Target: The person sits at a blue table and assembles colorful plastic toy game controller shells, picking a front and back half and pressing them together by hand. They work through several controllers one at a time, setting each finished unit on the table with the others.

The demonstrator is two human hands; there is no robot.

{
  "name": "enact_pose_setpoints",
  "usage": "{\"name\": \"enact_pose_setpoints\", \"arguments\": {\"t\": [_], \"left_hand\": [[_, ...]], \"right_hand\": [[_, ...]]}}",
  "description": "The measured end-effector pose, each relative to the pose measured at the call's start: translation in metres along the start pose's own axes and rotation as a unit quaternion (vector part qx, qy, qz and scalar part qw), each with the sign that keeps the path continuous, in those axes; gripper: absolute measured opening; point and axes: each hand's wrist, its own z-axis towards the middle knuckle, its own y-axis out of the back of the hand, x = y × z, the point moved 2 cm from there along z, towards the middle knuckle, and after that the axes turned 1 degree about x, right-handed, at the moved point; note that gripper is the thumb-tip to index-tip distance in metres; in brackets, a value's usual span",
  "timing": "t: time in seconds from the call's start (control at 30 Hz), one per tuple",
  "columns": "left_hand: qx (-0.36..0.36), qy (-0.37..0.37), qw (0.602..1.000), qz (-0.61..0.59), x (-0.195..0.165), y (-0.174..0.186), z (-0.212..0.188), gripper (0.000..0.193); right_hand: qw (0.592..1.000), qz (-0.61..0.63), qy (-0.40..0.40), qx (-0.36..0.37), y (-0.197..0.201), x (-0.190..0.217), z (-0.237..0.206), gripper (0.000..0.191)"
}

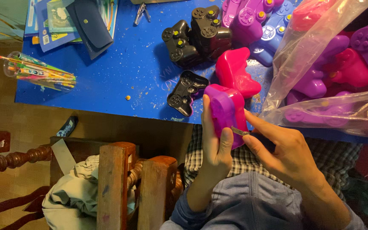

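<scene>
My left hand point(215, 145) grips a purple and pink gamepad-shaped plastic shell point(225, 109), held over my lap at the near edge of the blue table point(120, 72). My right hand point(284, 147) pinches a small thin metal blade point(239, 130) and presses it against the shell's lower edge. A black gamepad shell half point(186, 91) lies on the table just left of the held piece, and a pink shell point(235, 72) lies just behind it.
Black gamepads point(196, 36), purple and blue ones point(256, 19) and a clear plastic bag of more shells point(333, 72) crowd the table's right. A clear cup of coloured sticks point(37, 71), booklets and a dark pouch point(90, 23) lie left. A wooden chair with cloth point(107, 183) stands below.
</scene>
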Motion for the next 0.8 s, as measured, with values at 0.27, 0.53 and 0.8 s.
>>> {"name": "enact_pose_setpoints", "arguments": {"t": [0.27,0.53,0.8], "left_hand": [[0.025,-0.002,0.999,0.04,0.0067,0.0035,-0.0022,0.098],[0.006,0.013,0.999,0.046,0.0087,0.0028,-0.0038,0.097],[-0.021,0.007,0.999,0.037,0.0082,0.0007,-0.0012,0.095]], "right_hand": [[1.0,-0.001,0.025,0.004,0.003,-0.0012,0.0023,0.059],[0.999,0.006,0.041,-0.006,0.0013,-0.0003,0.0028,0.058],[0.999,-0.049,0.004,-0.023,-0.0004,0.0039,0.0042,0.059]]}}
